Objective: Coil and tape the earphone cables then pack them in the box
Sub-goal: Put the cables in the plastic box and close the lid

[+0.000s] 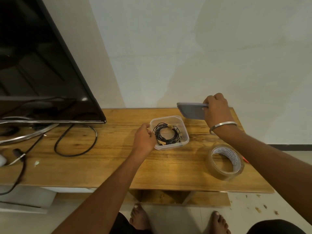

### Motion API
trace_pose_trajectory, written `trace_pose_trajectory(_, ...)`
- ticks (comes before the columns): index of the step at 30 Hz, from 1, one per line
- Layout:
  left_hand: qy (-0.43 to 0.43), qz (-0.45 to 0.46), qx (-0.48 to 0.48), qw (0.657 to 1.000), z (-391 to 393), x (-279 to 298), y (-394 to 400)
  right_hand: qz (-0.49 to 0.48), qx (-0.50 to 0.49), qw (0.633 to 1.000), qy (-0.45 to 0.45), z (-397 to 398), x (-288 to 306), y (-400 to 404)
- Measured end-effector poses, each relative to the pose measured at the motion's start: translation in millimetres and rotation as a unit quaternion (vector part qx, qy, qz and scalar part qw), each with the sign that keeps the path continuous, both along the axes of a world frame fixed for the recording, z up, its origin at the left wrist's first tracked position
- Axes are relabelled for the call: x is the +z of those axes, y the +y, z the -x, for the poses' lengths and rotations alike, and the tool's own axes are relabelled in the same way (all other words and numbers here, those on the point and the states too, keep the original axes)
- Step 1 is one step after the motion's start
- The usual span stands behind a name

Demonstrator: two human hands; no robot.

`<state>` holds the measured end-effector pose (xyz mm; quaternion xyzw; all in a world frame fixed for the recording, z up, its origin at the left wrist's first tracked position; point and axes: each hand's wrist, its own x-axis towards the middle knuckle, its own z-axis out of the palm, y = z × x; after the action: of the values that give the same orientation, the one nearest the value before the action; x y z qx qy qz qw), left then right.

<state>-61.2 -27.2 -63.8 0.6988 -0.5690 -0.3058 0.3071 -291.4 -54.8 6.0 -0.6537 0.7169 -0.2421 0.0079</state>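
Head view looks down on your wooden table [104,159], where the clear plastic box [184,141] sits toward the back, right of centre. Inside it lie the coiled black earphone cables [166,134], bound with small bits of tape. Your left hand [145,138] rests against the box's left wall, fingers curled at its rim and steadying it; whether they truly clasp the rim or only press on it, you cannot tell from here. Your right hand [217,109] is raised behind and to the right of the box, thumb and fingers pinched on the edge of the grey-blue lid [191,111], which hangs tilted in the air just above the box's far right corner, not touching it. A metal bangle [222,124] circles that wrist. The roll of clear tape [226,162] lies flat on the table nearer to you, under your right forearm. To your left stands a dark television [42,65], with a black cord [76,142] looped on the table before it.
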Motion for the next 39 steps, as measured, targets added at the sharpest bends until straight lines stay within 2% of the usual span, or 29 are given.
trace_pose_trajectory(3, -0.001, -0.003, 0.004, 1.000, 0.0, -0.2, -0.2, 0.055, -0.010, 0.994, -0.098, -0.8, 9.8, 0.5)
trace_pose_trajectory(6, -0.002, -0.003, 0.009, 1.000, 0.3, -1.2, -0.7, 0.092, -0.032, 0.969, -0.229, -3.2, 12.7, 2.3)
trace_pose_trajectory(8, -0.004, -0.004, 0.010, 1.000, 1.1, -1.7, -0.8, 0.080, -0.043, 0.951, -0.297, -6.3, 9.0, 4.4)
trace_pose_trajectory(11, -0.001, -0.004, 0.012, 1.000, 2.9, -2.0, -0.7, -0.003, -0.059, 0.934, -0.353, -16.3, -4.6, 9.1)
trace_pose_trajectory(14, 0.004, -0.008, 0.010, 1.000, 3.4, -2.8, -1.1, -0.088, -0.066, 0.930, -0.350, -30.3, -21.6, 18.9)
trace_pose_trajectory(18, 0.008, -0.016, 0.010, 1.000, 3.5, -3.7, -0.8, -0.142, -0.056, 0.931, -0.330, -43.2, -35.9, 28.3)
trace_pose_trajectory(23, 0.042, -0.035, 0.014, 0.998, 4.4, -3.9, 0.3, -0.178, -0.041, 0.961, -0.208, -47.0, -37.2, 32.5)
trace_pose_trajectory(26, 0.059, -0.037, 0.016, 0.997, 3.6, -4.5, 1.8, -0.199, -0.036, 0.965, -0.166, -46.4, -39.2, 33.3)
trace_pose_trajectory(34, 0.088, -0.025, 0.011, 0.996, 3.0, -7.1, 1.4, -0.230, -0.009, 0.965, -0.127, -49.6, -39.0, 31.8)
trace_pose_trajectory(39, 0.079, -0.014, 0.005, 0.997, 3.4, -8.0, -0.9, -0.300, -0.011, 0.941, -0.158, -44.5, -29.7, 24.7)
